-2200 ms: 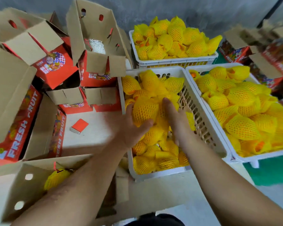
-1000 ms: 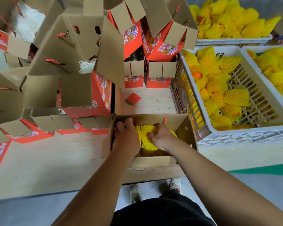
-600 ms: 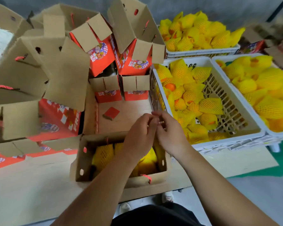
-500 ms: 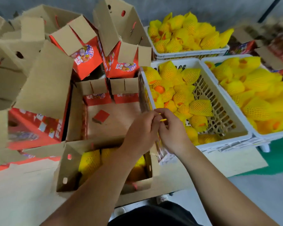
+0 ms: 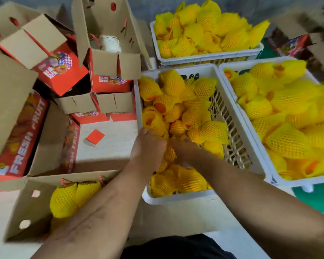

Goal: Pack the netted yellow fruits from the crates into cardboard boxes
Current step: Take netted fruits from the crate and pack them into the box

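At two o'clock from the open box (image 5: 32, 208), both hands dig into the middle crate (image 5: 178, 200): left hand (image 5: 148, 148) and right hand (image 5: 183, 152) curl among netted fruits (image 5: 208, 131); exact grip unclear. Hasty pulls could snag netting, spilling neighbours.

A grey, plain wall (image 5: 144, 8) is seen along the far edge of the scene, evenly lit with no hard shadows cast on it. A pale, light-coloured work surface (image 5: 112, 141) is spread across the near and middle ground, and a blurred grey floor (image 5: 251, 243) is glimpsed beyond its near edge at the lower right. A green mat or sheet (image 5: 314, 199) is laid at the near right, with another strip of the same green (image 5: 266, 51) visible at the far right; the far right corner is too blurred to be read.
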The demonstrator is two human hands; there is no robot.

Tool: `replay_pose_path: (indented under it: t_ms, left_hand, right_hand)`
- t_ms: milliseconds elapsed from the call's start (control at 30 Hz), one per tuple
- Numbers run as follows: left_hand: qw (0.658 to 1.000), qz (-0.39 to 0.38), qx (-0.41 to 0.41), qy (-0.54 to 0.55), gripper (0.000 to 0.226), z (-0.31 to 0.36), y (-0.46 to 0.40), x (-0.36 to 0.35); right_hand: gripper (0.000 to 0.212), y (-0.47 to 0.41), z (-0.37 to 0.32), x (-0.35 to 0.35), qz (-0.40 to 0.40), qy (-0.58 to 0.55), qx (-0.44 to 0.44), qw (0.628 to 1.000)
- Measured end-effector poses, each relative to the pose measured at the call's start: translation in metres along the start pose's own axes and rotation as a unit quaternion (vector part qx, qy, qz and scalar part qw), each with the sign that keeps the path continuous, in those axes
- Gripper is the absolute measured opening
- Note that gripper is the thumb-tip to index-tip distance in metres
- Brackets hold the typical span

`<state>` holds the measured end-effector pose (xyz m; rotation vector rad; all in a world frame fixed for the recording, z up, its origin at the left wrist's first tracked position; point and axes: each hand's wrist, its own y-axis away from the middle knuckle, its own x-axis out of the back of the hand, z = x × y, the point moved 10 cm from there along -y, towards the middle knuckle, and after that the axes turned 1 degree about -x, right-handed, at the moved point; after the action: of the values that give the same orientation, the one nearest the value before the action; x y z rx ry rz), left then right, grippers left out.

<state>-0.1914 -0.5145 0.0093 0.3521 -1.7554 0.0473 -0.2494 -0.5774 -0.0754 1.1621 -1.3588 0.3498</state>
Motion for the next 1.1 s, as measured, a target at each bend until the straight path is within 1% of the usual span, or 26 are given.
replay_pose_path:
  t_ms: [67, 133, 167, 267, 300, 367, 433, 467, 500, 533, 600, 633, 733, 800, 933, 1000, 1067, 1100]
  left_hand:
    - [0.999, -0.027, 0.006, -0.026, 0.016, 0.002, -0.002, -0.004]
    - [0.998, -0.045, 0.019, -0.031, 0.019, 0.0, -0.005, -0.008]
    - [0.998, -0.055, 0.025, -0.034, 0.021, -0.001, -0.006, -0.011]
    - [0.997, -0.067, 0.027, -0.032, 0.025, -0.001, -0.008, -0.016]
    - [0.997, -0.062, 0.027, -0.024, 0.027, -0.001, -0.008, -0.016]
    - [0.998, -0.053, 0.027, -0.013, 0.034, -0.002, -0.009, -0.015]
    - [0.998, -0.06, 0.026, -0.02, 0.045, -0.003, -0.008, -0.016]
    - [0.997, -0.066, 0.026, -0.027, 0.05, -0.003, -0.008, -0.017]
    - [0.996, -0.072, 0.028, -0.036, 0.054, -0.002, -0.008, -0.019]
    - [0.996, -0.077, 0.027, -0.044, 0.056, -0.002, -0.008, -0.02]
    - [0.995, -0.079, 0.021, -0.049, 0.054, -0.001, -0.008, -0.021]
    - [0.996, -0.077, 0.018, -0.046, 0.052, -0.001, -0.008, -0.02]
    - [0.997, -0.07, 0.016, -0.041, 0.047, -0.001, -0.009, -0.017]
    - [0.997, -0.064, 0.017, -0.033, 0.045, -0.001, -0.009, -0.016]
    - [0.999, -0.047, 0.016, -0.013, 0.044, -0.001, -0.008, -0.014]
    - [0.999, -0.045, 0.016, -0.013, 0.047, -0.002, -0.008, -0.014]
    - [0.999, -0.042, 0.016, -0.012, 0.054, -0.002, -0.008, -0.014]
    - [0.999, -0.037, 0.015, -0.005, 0.058, -0.002, -0.008, -0.013]
  right_hand:
    - [0.074, -0.006, 0.002, -0.013, 0.002, 0.045, -0.015, 0.999]
    - [0.075, -0.01, 0.006, -0.017, 0.024, 0.057, -0.041, 0.997]
    - [0.076, -0.013, 0.005, -0.018, 0.038, 0.06, -0.037, 0.997]
    - [0.091, -0.021, 0.006, -0.017, 0.049, 0.042, -0.002, 0.998]
    - [0.092, -0.021, 0.01, -0.015, 0.049, 0.023, -0.002, 0.999]
    - [0.082, -0.021, 0.024, -0.003, 0.065, -0.037, -0.022, 0.997]
    - [0.07, -0.019, 0.042, 0.013, 0.106, -0.148, -0.047, 0.982]
    - [0.069, -0.018, 0.048, 0.016, 0.118, -0.19, -0.055, 0.973]
    - [0.074, -0.018, 0.05, 0.015, 0.109, -0.203, -0.054, 0.972]
    - [0.083, -0.017, 0.044, 0.008, 0.081, -0.181, -0.041, 0.979]
    - [0.099, -0.015, 0.024, -0.015, 0.014, -0.071, -0.001, 0.997]
    - [0.102, -0.014, 0.016, -0.021, 0.007, -0.022, 0.012, 1.0]
    - [0.091, -0.018, 0.001, -0.009, 0.073, 0.058, 0.026, 0.995]
    - [0.088, -0.019, -0.003, -0.007, 0.076, 0.079, 0.028, 0.994]
    - [0.088, -0.019, 0.008, -0.004, 0.069, 0.078, -0.019, 0.994]
    - [0.081, -0.019, 0.024, 0.003, 0.056, 0.036, -0.05, 0.997]
    - [0.073, -0.016, 0.044, 0.011, 0.069, -0.051, -0.083, 0.993]
    - [0.075, -0.013, 0.053, 0.015, 0.075, -0.116, -0.094, 0.986]
